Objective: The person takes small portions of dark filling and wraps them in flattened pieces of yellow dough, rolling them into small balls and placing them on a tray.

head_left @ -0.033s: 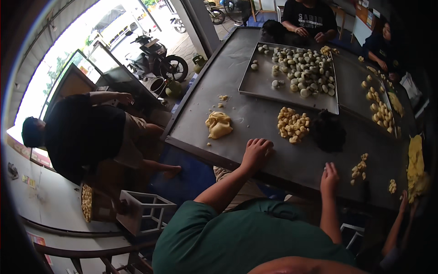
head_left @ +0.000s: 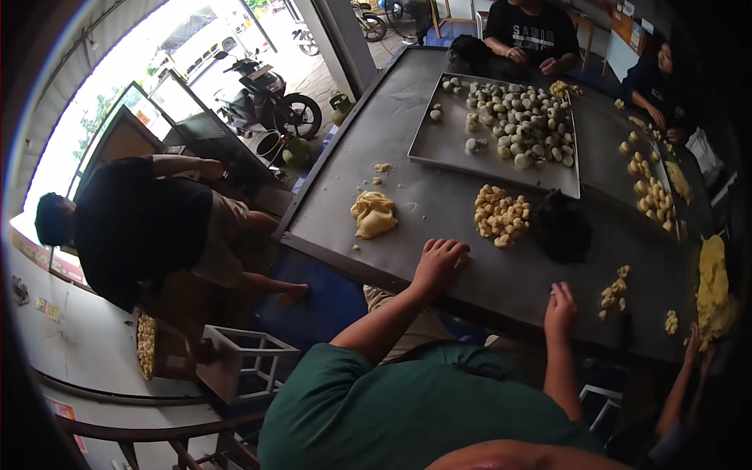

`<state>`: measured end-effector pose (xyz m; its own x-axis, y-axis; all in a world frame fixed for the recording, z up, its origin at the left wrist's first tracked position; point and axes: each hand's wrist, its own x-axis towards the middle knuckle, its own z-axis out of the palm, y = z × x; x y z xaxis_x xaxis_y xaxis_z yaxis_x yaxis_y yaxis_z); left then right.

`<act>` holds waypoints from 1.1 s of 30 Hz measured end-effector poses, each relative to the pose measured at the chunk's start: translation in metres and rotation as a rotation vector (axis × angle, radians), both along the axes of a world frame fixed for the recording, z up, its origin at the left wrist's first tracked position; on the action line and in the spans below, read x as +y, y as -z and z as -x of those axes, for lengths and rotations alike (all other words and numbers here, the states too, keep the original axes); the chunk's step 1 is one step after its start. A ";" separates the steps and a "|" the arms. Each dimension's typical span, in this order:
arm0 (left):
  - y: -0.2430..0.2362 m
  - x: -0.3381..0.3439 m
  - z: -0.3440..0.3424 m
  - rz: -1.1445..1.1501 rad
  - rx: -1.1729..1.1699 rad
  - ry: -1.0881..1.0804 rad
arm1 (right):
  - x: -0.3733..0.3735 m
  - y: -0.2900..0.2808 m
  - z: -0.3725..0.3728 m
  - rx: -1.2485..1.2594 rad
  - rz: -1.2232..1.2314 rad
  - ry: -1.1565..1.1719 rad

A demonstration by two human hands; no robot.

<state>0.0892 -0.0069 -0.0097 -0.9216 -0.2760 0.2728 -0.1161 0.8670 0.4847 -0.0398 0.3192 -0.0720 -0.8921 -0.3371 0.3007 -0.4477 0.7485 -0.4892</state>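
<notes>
My left hand (head_left: 439, 265) rests at the near edge of the metal table (head_left: 345, 211), fingers curled. A small pale bit shows beside its thumb, too small to name. My right hand (head_left: 561, 312) is at the table edge further right, fingers bent together; what they hold, if anything, is hidden. Beyond the left hand, to its left, sits a lump of yellow dough (head_left: 374, 215) with crumbs around it. A pile of small dough balls (head_left: 501, 215) lies ahead between both hands. A few small dough pieces (head_left: 614, 293) lie right of my right hand.
A large metal tray (head_left: 439, 142) holds many greyish-coated balls. Beside the dough pile is a dark shape (head_left: 562, 227) I cannot identify. Yellow dough (head_left: 711, 290) lies at far right, near another person's hands (head_left: 692, 345). Other people stand left and sit across.
The view has shifted slightly. My right hand has dipped a little; my left hand stays curled at the table edge.
</notes>
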 end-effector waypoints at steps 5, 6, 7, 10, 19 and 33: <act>0.014 -0.009 0.003 0.148 0.088 0.067 | -0.035 -0.037 0.037 0.016 -0.004 -0.073; 0.012 -0.005 0.004 0.132 0.140 0.050 | -0.039 -0.036 0.039 0.196 0.028 0.002; 0.009 -0.002 0.005 0.117 0.192 0.034 | -0.043 -0.035 0.042 0.176 -0.064 0.074; 0.002 -0.002 0.000 0.045 0.008 0.003 | -0.041 -0.039 0.017 -0.091 -0.256 -0.031; 0.000 -0.003 -0.001 0.070 0.067 -0.011 | 0.021 -0.035 0.028 0.003 -0.029 -0.098; -0.012 -0.039 0.012 0.225 0.042 0.120 | -0.004 -0.016 0.047 0.053 0.056 -0.073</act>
